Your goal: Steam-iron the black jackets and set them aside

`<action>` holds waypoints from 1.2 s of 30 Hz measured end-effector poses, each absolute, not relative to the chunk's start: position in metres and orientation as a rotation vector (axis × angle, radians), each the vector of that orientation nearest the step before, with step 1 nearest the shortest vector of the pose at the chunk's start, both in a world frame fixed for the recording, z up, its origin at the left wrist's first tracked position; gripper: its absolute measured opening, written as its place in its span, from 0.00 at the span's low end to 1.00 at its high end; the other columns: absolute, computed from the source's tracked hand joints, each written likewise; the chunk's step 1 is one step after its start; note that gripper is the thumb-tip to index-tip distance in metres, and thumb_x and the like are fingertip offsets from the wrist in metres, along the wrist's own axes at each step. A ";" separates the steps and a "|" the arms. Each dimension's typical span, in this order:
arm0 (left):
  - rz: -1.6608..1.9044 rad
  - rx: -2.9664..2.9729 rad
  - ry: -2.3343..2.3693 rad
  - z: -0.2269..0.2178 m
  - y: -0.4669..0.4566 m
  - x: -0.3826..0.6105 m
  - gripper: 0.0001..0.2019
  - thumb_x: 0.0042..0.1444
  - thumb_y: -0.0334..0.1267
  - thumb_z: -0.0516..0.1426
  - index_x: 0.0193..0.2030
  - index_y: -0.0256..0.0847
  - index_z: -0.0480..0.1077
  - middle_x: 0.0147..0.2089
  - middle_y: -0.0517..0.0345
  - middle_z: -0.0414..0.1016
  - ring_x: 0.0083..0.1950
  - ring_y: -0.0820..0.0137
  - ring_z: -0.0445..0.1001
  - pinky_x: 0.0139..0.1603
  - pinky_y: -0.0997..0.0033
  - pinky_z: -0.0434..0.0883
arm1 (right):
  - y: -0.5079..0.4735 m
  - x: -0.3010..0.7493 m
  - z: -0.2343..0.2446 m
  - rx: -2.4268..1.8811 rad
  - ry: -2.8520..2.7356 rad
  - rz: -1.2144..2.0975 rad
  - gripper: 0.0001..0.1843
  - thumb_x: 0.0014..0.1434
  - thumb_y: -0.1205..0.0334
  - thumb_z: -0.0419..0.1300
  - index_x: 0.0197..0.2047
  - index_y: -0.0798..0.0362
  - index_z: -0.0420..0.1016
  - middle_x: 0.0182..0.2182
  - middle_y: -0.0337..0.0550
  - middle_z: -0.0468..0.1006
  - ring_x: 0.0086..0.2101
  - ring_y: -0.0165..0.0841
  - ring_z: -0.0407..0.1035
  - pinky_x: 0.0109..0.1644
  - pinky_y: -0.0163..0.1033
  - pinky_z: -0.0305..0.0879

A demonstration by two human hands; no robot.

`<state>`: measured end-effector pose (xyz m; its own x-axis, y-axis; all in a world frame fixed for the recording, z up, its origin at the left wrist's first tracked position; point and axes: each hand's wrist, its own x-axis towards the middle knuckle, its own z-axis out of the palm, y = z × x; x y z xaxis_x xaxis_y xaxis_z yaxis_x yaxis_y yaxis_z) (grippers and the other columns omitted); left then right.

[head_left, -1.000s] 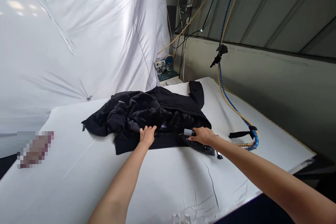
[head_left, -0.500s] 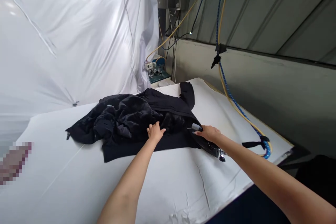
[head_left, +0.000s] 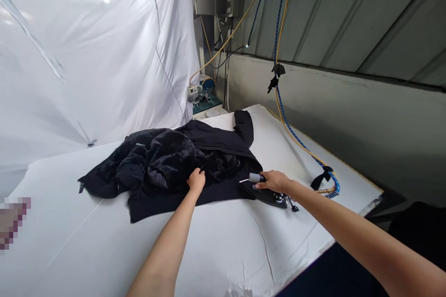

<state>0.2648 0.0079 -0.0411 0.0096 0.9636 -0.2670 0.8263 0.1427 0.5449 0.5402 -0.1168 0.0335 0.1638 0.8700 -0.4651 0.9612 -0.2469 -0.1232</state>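
A black jacket (head_left: 216, 137) with a plush lining lies spread and partly bunched on the white-covered table (head_left: 216, 250). My left hand (head_left: 197, 180) is closed on the lining near the jacket's lower band, its fingers curled into the cloth. At the jacket's right end, my right hand (head_left: 277, 181) is wrapped round the grey handle of a black steam iron (head_left: 268, 196). The iron's tip rests over the lower band, and its rear with metal fittings sits over the white cover. Part of the handle is hidden by my fingers.
A blue and yellow hose (head_left: 287, 123) hangs down and loops onto the table's right side. White sheeting (head_left: 87, 55) closes off the left. Behind the table stands a small green-topped unit (head_left: 205, 104) with fittings. A pixelated patch (head_left: 12, 222) covers something at the far left.
My left hand's spread fingers have closed on the cloth. The iron has turned a little and come slightly clear of the jacket's right edge. The whole view has shifted slightly.
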 end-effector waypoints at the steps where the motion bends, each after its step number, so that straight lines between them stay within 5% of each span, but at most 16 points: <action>1: 0.315 1.709 1.837 -0.040 0.007 0.264 0.10 0.55 0.39 0.47 0.38 0.43 0.68 0.44 0.52 0.74 0.48 0.62 0.70 0.44 0.66 0.62 | -0.114 0.538 0.033 2.236 1.786 -0.663 0.31 0.45 0.34 0.52 0.43 0.47 0.71 0.34 0.46 0.75 0.37 0.42 0.69 0.35 0.39 0.58; 10: 0.412 1.715 1.752 -0.034 0.004 0.258 0.08 0.54 0.40 0.49 0.29 0.43 0.65 0.33 0.59 0.74 0.40 0.66 0.72 0.39 0.70 0.62 | -0.097 0.515 0.030 2.287 1.733 -0.667 0.32 0.44 0.33 0.52 0.44 0.46 0.70 0.38 0.46 0.75 0.40 0.44 0.68 0.37 0.41 0.60; 18: 0.410 1.708 1.769 -0.032 0.005 0.259 0.07 0.53 0.40 0.50 0.30 0.44 0.67 0.34 0.58 0.75 0.41 0.65 0.72 0.40 0.69 0.62 | -0.109 0.518 0.037 2.390 1.614 -0.654 0.29 0.45 0.35 0.52 0.43 0.46 0.71 0.39 0.46 0.75 0.40 0.43 0.69 0.38 0.42 0.60; 36: 0.390 1.821 1.819 -0.030 0.009 0.223 0.06 0.52 0.34 0.51 0.26 0.41 0.66 0.29 0.60 0.72 0.34 0.73 0.69 0.33 0.78 0.61 | -0.083 0.662 0.039 2.837 1.129 -0.560 0.37 0.45 0.33 0.50 0.50 0.49 0.66 0.46 0.56 0.71 0.46 0.52 0.64 0.44 0.55 0.61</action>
